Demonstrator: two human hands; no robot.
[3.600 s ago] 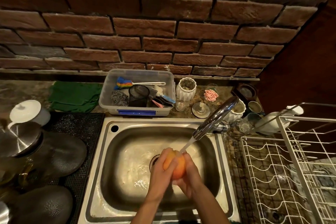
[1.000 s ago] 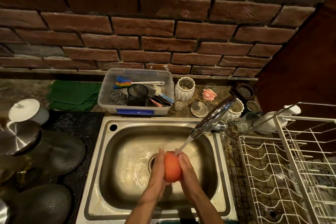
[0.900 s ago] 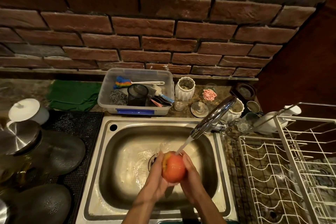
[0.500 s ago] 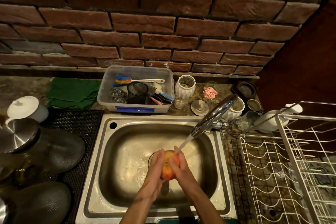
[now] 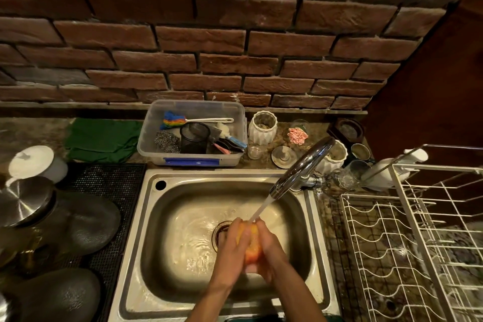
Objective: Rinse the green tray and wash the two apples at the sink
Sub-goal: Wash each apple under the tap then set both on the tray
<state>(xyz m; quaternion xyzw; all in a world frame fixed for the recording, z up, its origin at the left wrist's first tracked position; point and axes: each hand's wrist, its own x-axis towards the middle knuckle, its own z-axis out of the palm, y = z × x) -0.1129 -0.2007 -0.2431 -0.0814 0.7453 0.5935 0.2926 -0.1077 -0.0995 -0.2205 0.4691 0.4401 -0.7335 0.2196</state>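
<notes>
A red and yellow apple (image 5: 251, 246) is pressed between both my palms over the steel sink (image 5: 156, 217), right under the water stream from the chrome tap (image 5: 303, 165). My left hand (image 5: 231, 251) wraps its left side and my right hand (image 5: 271, 253) covers its right side, so only a narrow strip of the fruit shows. A sliver of something green (image 5: 251, 318) shows at the bottom edge below the sink; I cannot tell whether it is the tray. A second apple is not in view.
A clear plastic tub (image 5: 192, 133) of brushes and scourers stands behind the sink, with a green cloth (image 5: 102, 138) to its left. Pots and lids (image 5: 65, 222) fill the left counter. A white wire dish rack (image 5: 413, 243) is on the right, jars and cups (image 5: 262, 127) behind the tap.
Both hands have kept turning and rubbing the apple under the running water, closing further around it; it stays over the drain.
</notes>
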